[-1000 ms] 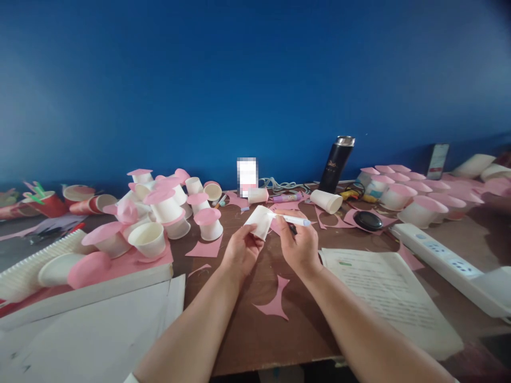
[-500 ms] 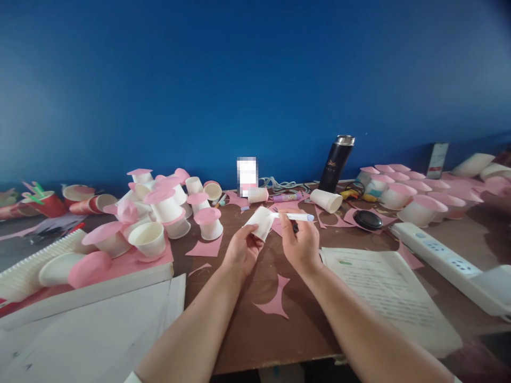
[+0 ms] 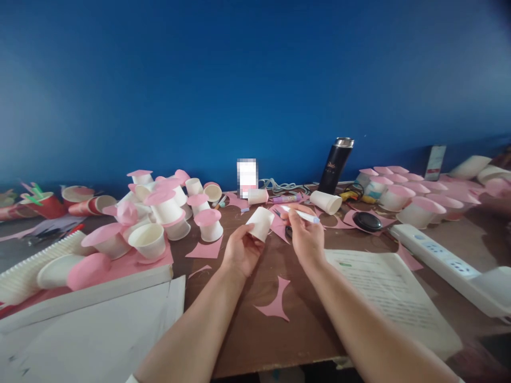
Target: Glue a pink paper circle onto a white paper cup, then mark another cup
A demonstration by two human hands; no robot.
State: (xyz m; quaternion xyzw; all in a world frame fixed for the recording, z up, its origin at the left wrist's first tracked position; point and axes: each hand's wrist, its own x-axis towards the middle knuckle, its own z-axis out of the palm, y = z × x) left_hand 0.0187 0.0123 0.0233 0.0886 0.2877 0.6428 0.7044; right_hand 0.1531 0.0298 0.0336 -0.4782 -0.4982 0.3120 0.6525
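Observation:
My left hand (image 3: pixel 242 249) is closed round a white paper cup (image 3: pixel 261 223), tilted above the brown table. In my right hand (image 3: pixel 307 236) is a white marker pen (image 3: pixel 302 214) with a bluish end, its tip pointing left toward the cup but apart from it. Beneath the hands lie pink paper scraps (image 3: pixel 276 302). Left of the cup stands an upturned paper cup (image 3: pixel 211 230) with a pink paper disc on top. Another white cup (image 3: pixel 325 202) lies on its side behind my right hand.
Many cups with pink tops (image 3: pixel 162 205) crowd the left; more (image 3: pixel 399 194) stand at the right. A black flask (image 3: pixel 336 166) leans by the wall. A power strip (image 3: pixel 447 263), printed sheet (image 3: pixel 383 298), round black object (image 3: pixel 367 221) and stacked cups (image 3: pixel 48 260) flank the hands.
My right hand has drawn the marker away from the cup, to the right. The cup in my left hand has turned, showing more of its side.

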